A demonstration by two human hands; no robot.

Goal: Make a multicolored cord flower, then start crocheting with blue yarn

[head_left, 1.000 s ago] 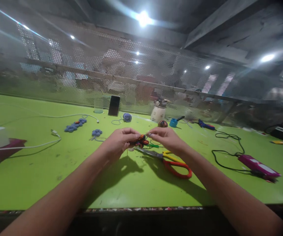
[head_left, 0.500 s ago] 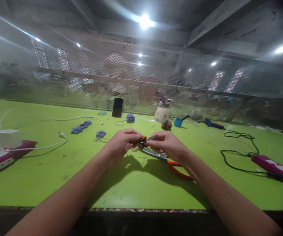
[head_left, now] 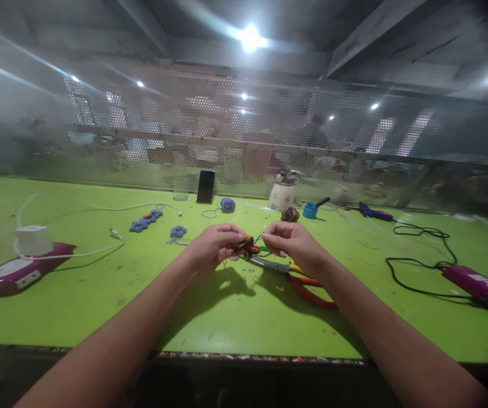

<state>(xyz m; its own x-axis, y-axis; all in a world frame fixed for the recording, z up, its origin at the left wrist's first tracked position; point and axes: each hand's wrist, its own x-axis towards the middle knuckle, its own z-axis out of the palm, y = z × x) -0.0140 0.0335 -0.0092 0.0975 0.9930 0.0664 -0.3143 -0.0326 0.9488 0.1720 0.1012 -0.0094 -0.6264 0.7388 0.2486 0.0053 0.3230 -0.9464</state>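
"What is seen nearest, with the piece in work taken as the clock's centre?"

"Scissors (head_left: 309, 294) are laid on the desk (head_left: 210, 334), their red and yellow handles at four o'clock and partly hidden by the right forearm. Their blades are pointed towards the centre."

"And how are the hands occupied?"

"A small orange-and-black yarn piece (head_left: 247, 246) is gripped in the fingers of the left hand (head_left: 216, 245), held above the desk between both hands. At three o'clock, a thin dark strand (head_left: 257, 238) seems to be pinched by the right hand (head_left: 289, 243), though that grip is too blurred to be certain."

"What could go wrong there?"

"If the strand is pulled too hard, loops could be tightened or the piece dragged from the left fingers. If the hands are lowered carelessly, yarn could be snagged on the blades; whether they are touched now cannot be told."

"Farther out?"

"A blue-grey flower (head_left: 178, 232) is placed at ten o'clock, a multicoloured yarn ball (head_left: 290, 214) at one. Should a linked strand be tugged, the ball could be rolled; no link can be made out. Beyond, a phone (head_left: 205, 187) is propped at eleven."
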